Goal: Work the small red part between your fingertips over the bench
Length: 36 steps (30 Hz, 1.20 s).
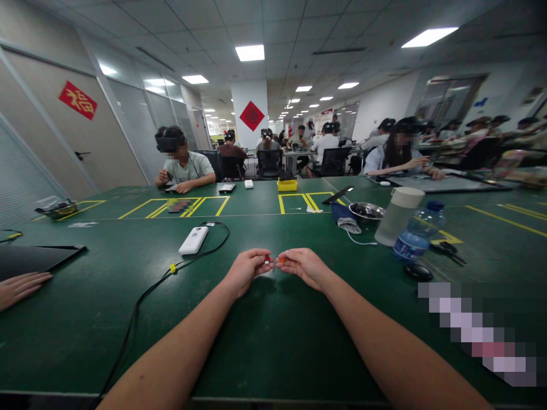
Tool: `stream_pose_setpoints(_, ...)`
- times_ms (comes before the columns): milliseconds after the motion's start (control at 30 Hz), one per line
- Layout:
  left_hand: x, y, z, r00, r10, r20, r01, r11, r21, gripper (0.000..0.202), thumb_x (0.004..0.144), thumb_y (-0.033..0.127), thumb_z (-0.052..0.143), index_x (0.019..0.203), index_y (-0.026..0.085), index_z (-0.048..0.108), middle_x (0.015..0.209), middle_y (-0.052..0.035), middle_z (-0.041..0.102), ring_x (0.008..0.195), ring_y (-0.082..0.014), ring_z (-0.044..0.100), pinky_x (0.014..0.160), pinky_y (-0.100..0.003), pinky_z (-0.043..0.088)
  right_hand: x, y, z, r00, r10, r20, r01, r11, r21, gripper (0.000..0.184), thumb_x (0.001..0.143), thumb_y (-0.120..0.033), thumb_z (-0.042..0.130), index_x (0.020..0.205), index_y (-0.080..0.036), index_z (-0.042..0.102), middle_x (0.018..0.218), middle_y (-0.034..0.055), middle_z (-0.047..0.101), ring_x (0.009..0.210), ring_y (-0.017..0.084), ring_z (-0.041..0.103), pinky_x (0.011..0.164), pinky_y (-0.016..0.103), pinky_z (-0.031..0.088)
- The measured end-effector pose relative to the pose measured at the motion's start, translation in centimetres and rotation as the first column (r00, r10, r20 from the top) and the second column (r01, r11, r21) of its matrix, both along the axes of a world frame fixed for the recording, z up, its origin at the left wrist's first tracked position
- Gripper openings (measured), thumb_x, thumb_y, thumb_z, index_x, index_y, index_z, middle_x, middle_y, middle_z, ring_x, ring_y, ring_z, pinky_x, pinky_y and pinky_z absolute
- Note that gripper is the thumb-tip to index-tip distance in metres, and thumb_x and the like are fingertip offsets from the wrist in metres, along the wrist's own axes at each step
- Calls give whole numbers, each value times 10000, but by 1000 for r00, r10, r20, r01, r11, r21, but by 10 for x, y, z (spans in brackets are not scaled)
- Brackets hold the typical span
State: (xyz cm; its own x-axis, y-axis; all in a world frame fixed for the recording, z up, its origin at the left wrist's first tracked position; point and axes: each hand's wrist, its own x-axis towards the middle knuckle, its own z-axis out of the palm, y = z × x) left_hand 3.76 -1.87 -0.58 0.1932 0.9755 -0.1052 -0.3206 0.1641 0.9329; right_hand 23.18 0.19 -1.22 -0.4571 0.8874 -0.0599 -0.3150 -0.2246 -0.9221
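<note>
The left hand [247, 270] clamps its fingers on a small red-and-white piece [267, 259] and the right hand [306, 267] on an orange piece [282, 260], apparently fingertip-held because both are tiny, close together over the green surface [277, 341], while a white power bank [194, 240] leftward and a water bottle [417, 232] rightward stand clear.

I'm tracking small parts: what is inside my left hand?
A small red-and-white item shows pinched in your left hand. Its gripped part and anything against the palm are covered from view.
</note>
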Motion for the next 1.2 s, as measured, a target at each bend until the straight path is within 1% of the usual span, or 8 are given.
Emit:
stream_pose_setpoints(233,-1,1,-3,998,0,-57,1,1000,14,223,753,116,634,971,74,618,915,-157,671,756,-174,675,726,-273,550,-3,-3,-1,994,-55,90,55,998,11,136,726,-129,656,853,-81,661,894,158,695,802,190,688,727,253,559)
stream_pose_setpoints(300,-2,2,-5,996,-12,-83,14,1000,19,245,722,118,675,957,80,619,896,-141,670,729,-156,667,713,-260,547,-4,-4,-2,992,-55,112,52,998,31,140,708,-134,678,839,-88,658,883,143,695,793,184,688,708,244,557)
stream_pose_setpoints(433,-3,2,-8,990,-34,-139,37,999,20,263,698,110,700,948,78,621,828,-120,669,642,-119,641,621,-211,534,-5,-4,-4,988,-59,143,50,997,66,175,667,-170,733,806,-101,651,826,104,692,755,168,685,683,240,553)
stream_pose_setpoints(567,0,0,-7,992,-87,-89,89,996,24,257,745,113,656,997,77,622,919,-149,670,696,-126,649,664,-228,539,-4,-2,-4,989,-87,120,78,994,77,198,647,-180,760,788,-105,642,782,78,689,717,150,680,696,247,552)
stream_pose_setpoints(667,4,-3,-5,990,-135,-40,136,991,18,261,773,106,622,1031,73,621,977,-162,667,698,-115,647,697,-231,537,-2,0,-3,993,-89,78,85,995,49,189,733,-264,704,797,-100,634,777,101,693,719,156,682,669,238,551)
stream_pose_setpoints(800,10,-6,-2,987,-157,-22,157,988,9,275,793,117,602,1062,61,615,1000,-180,666,683,-112,645,682,-219,534,-1,2,0,994,-110,29,110,994,-3,357,868,-415,512,768,-92,623,751,131,690,670,168,682,559,224,531)
stream_pose_setpoints(967,13,-6,-3,980,-199,-5,199,980,-12,278,818,141,576,1077,45,613,1024,-208,656,721,-141,658,696,-236,536,1,4,0,989,-143,48,145,989,-42,482,901,-474,408,726,-79,622,703,147,684,595,170,669,535,244,518)
stream_pose_setpoints(1200,12,-3,-6,975,-218,32,219,976,0,275,841,169,548,1072,36,618,1036,-213,647,733,-151,659,708,-250,537,2,5,0,988,-151,45,153,986,-62,492,899,-475,410,742,-66,633,687,155,681,617,178,673,549,245,516)
